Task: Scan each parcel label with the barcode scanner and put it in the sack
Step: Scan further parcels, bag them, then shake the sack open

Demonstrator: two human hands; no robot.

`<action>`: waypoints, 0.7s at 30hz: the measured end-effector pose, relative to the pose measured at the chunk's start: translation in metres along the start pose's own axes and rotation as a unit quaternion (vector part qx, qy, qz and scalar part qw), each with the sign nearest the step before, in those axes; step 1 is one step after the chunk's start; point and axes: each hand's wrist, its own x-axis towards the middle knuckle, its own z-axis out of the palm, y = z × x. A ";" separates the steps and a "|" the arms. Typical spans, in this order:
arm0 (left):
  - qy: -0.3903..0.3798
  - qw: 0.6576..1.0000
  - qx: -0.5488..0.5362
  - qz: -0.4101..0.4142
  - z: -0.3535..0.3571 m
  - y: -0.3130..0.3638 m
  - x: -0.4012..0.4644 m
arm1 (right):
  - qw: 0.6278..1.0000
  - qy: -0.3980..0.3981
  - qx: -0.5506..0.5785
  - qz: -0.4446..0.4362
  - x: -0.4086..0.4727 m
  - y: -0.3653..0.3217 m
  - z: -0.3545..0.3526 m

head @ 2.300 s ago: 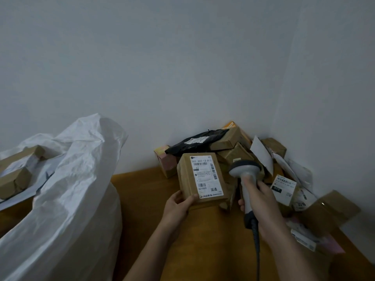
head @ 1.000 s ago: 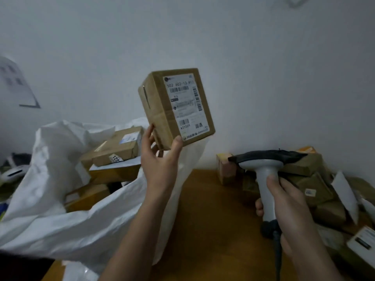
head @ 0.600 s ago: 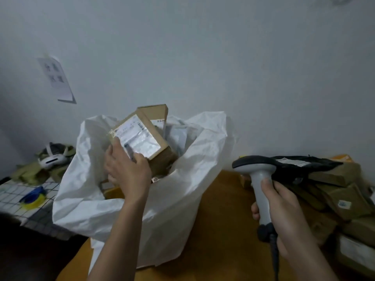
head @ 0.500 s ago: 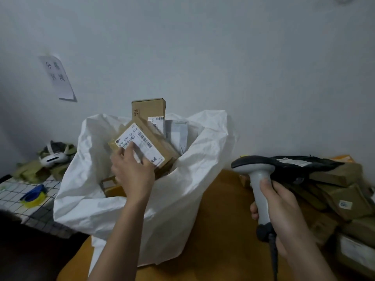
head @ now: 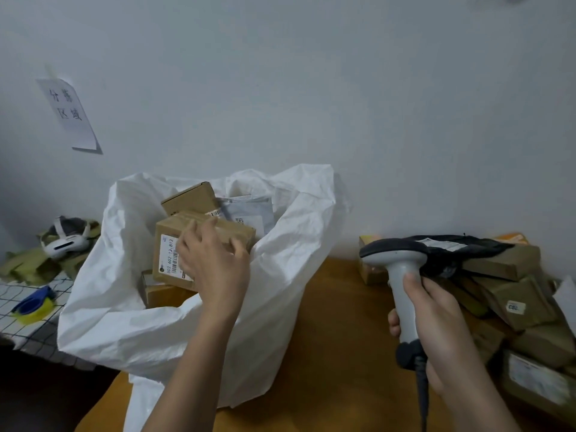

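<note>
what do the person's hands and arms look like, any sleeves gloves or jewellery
Both forearms are bare as far as the frame shows: no sleeve cuffs are visible. The left hand and right hand wear no gloves. No watch, bracelet or ring shows on the visible parts of either wrist or hand.

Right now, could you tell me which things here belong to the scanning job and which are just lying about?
Job:
barcode scanner, gripped by the right hand
labelled box in the white sack, under the left hand
parcel pile

Lying about:
headset
wall notice
blue and yellow tape rolls
</note>
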 end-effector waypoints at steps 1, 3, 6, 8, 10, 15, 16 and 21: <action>0.007 1.000 -0.006 0.025 0.003 0.005 -0.003 | 1.000 0.004 0.000 0.001 0.001 0.001 -0.003; 0.012 0.995 -0.030 0.093 0.014 0.017 -0.011 | 1.000 0.018 -0.003 0.002 0.005 0.002 -0.010; -0.006 0.978 -0.069 0.197 0.041 0.036 -0.027 | 0.999 0.044 -0.007 0.004 0.011 0.005 -0.025; -0.026 0.968 -0.101 0.227 0.062 0.049 -0.039 | 0.998 0.068 -0.004 0.004 0.015 0.006 -0.039; -0.044 0.961 -0.121 0.247 0.085 0.062 -0.052 | 0.995 0.097 0.000 0.004 0.020 0.009 -0.056; -0.176 0.941 -0.136 0.253 0.141 0.096 -0.088 | 0.985 0.169 0.017 0.007 0.043 0.014 -0.104; -0.212 0.936 -0.135 0.248 0.154 0.101 -0.094 | 0.984 0.179 0.017 0.006 0.049 0.015 -0.114; -0.382 0.891 -0.099 0.225 0.238 0.118 -0.122 | 0.978 0.210 0.017 0.007 0.077 0.027 -0.158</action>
